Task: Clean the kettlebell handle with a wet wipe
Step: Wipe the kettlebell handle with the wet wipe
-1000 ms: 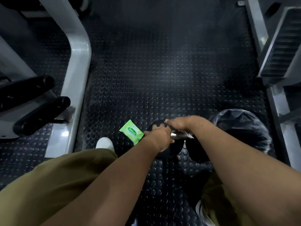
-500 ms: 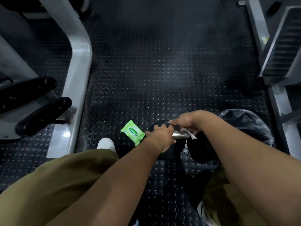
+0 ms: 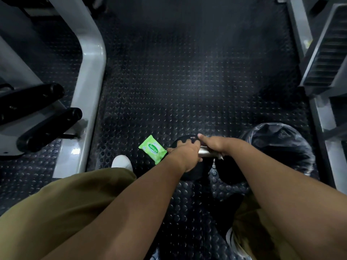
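two hands were clamped on the silver metal kettlebell handle [image 3: 204,152]: left hand [image 3: 185,152] bare, right hand [image 3: 214,145] wrapped over a white wet wipe [image 3: 220,157]. wiping was judged under way, unfinished.

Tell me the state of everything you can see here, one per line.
Kettlebell, upright on floor.
Handle, bare metal partly showing.
Left hand, gripping handle.
Wet wipe, bunched on handle, corner showing.
Right hand, gripping wet wipe.
Wipe pack, flat on floor.
Bin, lined, open.

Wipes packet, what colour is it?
The wipes packet is bright green, clearest in the head view.
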The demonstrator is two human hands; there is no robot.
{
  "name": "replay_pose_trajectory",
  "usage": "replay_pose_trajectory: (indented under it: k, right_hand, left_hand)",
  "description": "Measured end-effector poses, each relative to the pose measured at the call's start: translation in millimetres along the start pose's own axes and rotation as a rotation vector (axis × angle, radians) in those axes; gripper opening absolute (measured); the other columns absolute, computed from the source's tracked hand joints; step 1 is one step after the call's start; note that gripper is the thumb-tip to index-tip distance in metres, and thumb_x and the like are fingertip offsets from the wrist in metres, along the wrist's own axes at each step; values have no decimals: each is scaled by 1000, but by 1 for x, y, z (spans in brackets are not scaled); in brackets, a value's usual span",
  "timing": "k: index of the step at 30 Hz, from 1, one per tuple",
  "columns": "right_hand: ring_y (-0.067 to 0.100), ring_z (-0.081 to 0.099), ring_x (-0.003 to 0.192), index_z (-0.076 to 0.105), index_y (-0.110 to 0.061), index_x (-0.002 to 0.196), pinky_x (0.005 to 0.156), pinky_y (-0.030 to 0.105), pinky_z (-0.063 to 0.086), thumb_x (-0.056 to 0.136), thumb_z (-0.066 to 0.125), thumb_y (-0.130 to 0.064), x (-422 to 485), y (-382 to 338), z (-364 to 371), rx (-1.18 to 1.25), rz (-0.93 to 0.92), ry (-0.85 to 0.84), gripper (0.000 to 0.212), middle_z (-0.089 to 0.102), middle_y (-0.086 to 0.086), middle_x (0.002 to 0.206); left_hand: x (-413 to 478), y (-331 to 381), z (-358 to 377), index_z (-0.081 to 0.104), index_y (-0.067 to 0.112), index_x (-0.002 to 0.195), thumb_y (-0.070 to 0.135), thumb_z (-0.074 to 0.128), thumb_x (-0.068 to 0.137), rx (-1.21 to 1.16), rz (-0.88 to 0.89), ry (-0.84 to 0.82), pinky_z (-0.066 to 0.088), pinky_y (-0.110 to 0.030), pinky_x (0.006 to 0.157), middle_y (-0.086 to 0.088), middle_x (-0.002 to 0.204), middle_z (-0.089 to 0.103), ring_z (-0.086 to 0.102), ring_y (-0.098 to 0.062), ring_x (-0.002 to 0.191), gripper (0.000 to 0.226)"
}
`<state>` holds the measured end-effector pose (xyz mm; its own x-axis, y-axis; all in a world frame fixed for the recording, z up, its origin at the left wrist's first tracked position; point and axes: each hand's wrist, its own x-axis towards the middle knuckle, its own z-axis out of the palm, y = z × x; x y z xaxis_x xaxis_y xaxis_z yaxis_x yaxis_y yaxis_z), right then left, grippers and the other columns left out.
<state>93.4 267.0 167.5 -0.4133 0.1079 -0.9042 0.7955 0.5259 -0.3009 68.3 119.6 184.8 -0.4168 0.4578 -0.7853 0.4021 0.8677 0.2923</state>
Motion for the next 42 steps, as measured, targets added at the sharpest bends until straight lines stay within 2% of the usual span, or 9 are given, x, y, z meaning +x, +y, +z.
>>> replay_pose_trajectory:
  k: [2,5,9,13,19,25,28,35,42]
  right_hand:
    - [37,49,133,51,-16,144,108,51,44,100,28,-71,-5,-14,-11,-65,30,-57,74,50,13,141]
    - [27,62,100,64,-14,104,96,43,46,106,28,-60,-15,-37,-19,-178,11,-104,58,54,10,117]
    - [31,45,135,58,-16,138,109,46,35,105,26,-62,-7,-34,-8,-224,-8,-97,65,41,13,156]
    - [31,28,151,45,-21,152,121,49,21,98,24,-74,2,-9,2,-44,-24,-15,79,29,11,165]
    - [33,33,149,51,-11,147,120,47,23,106,20,-62,-6,-11,2,-182,-29,33,73,35,17,162]
    - [35,55,128,59,-12,135,100,46,46,105,30,-62,-12,-39,-18,-305,24,-68,65,51,14,146]
    - [32,51,134,64,-20,130,111,47,39,99,30,-71,2,-27,-9,-194,21,-81,69,49,9,151]
    - [33,28,151,39,-11,155,122,49,24,99,26,-73,0,1,0,-1,1,40,84,28,15,165]
    - [40,62,115,59,-4,130,100,53,53,96,30,-75,-8,-27,-24,-157,70,-55,84,52,20,143]
  left_hand:
    - [0,0,0,32,19,154,42,59,105,2,0,4,27,-79,111,-12,155,34,23,-43,149,61]
    - [1,2,-1,29,25,161,41,59,105,-6,-19,-22,24,-79,113,-10,160,30,18,-43,152,66]
    - [-1,2,-2,32,23,161,42,58,105,-5,-17,-17,25,-77,113,-8,161,28,20,-41,151,65]
    - [-1,1,0,28,20,158,42,58,105,4,0,6,28,-77,111,-11,155,35,25,-42,148,65]
    - [1,-2,3,29,22,157,43,59,104,-1,23,34,30,-78,109,-11,149,40,29,-41,145,65]
    - [3,0,0,30,24,159,42,59,104,-13,-9,-12,26,-77,112,-10,155,34,23,-41,148,64]
    - [3,-2,3,31,25,158,43,60,104,-12,14,22,27,-78,111,-9,154,35,26,-40,147,64]
    - [4,-3,4,38,17,142,44,58,104,38,13,23,32,-79,107,-12,146,41,32,-42,143,51]
    - [3,-5,5,41,20,140,43,59,103,11,24,35,33,-76,107,-10,141,44,35,-40,138,47]
